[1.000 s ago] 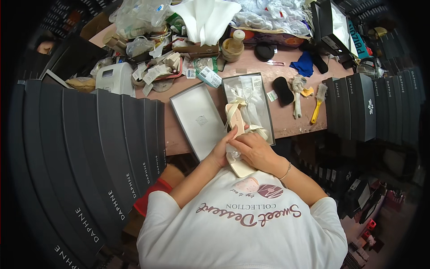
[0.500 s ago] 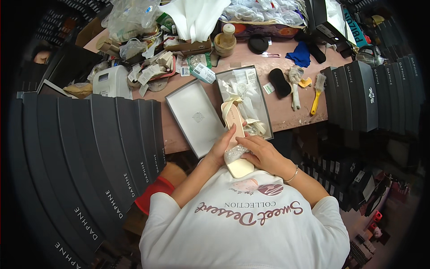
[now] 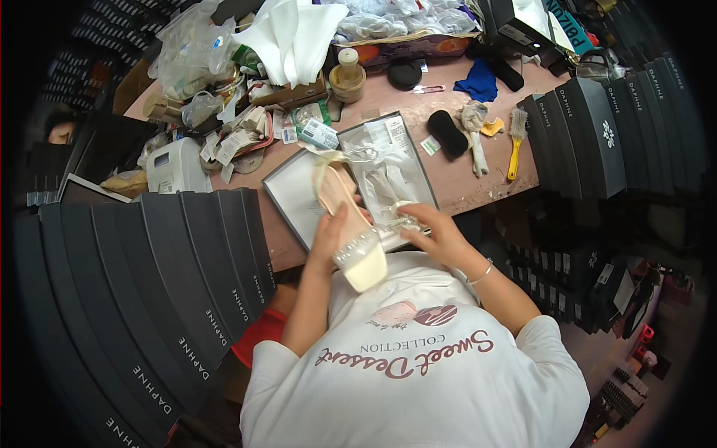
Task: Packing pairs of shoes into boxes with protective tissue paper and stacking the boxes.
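My left hand (image 3: pixel 331 233) grips a cream sandal (image 3: pixel 363 259) around its middle, with the wide square toe toward my shirt and the heel end pointing away. A sparkly band crosses the sandal near its toe. Its pale strap trails from the heel end, blurred. My right hand (image 3: pixel 441 235) reaches over the near end of a grey shoe box (image 3: pixel 427 179), thumb and fingers apart beside a second sparkly sandal (image 3: pixel 404 219). That one lies among white tissue paper (image 3: pixel 385 168) and is partly hidden. The box's lid (image 3: pixel 284 193) lies upturned to the left, partly behind the held sandal.
A black brush-like pad (image 3: pixel 447 135), a white cloth-wrapped tool (image 3: pixel 475 134) and a yellow-handled brush (image 3: pixel 516 145) lie right of the box. Dark shoe boxes stand in rows at left (image 3: pixel 172 284) and right (image 3: pixel 590 134). A glue jar (image 3: pixel 347 81) and tags (image 3: pixel 224 149) sit behind.
My left hand has carried the sandal leftward and tilted it. My right hand has come off the sandal and moved to the box's near end. The whole view has shifted slightly.
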{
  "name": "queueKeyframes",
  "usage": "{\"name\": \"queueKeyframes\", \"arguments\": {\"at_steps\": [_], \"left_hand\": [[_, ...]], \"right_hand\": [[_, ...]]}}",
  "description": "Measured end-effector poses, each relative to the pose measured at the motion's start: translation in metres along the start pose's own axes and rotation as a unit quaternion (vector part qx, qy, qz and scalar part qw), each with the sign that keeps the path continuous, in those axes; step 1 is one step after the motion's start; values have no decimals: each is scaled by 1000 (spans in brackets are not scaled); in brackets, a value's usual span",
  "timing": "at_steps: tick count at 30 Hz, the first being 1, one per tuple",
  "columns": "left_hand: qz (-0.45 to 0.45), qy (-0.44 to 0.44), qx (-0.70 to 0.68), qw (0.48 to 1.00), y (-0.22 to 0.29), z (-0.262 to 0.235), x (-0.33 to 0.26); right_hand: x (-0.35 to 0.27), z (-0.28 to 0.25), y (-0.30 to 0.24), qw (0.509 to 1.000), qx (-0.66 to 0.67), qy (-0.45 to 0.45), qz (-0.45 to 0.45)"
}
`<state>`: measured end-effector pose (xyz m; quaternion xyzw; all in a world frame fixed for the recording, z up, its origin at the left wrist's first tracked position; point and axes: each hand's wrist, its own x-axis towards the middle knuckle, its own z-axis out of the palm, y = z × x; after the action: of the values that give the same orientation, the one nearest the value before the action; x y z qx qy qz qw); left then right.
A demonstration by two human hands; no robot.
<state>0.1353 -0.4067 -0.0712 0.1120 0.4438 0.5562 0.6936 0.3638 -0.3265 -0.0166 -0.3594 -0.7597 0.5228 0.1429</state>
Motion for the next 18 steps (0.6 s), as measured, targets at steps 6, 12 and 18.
{"name": "queueKeyframes", "arguments": {"at_steps": [6, 12, 18], "left_hand": [[352, 279, 570, 688, 8, -82, 33], [73, 10, 251, 965, -32, -1, 27], [-78, 32, 111, 990, -16, 11, 41]], "right_hand": [[20, 26, 76, 901, -423, -37, 92], [38, 3, 41, 937, -345, 36, -24], [36, -55, -50, 936, -308, 57, -162]]}}
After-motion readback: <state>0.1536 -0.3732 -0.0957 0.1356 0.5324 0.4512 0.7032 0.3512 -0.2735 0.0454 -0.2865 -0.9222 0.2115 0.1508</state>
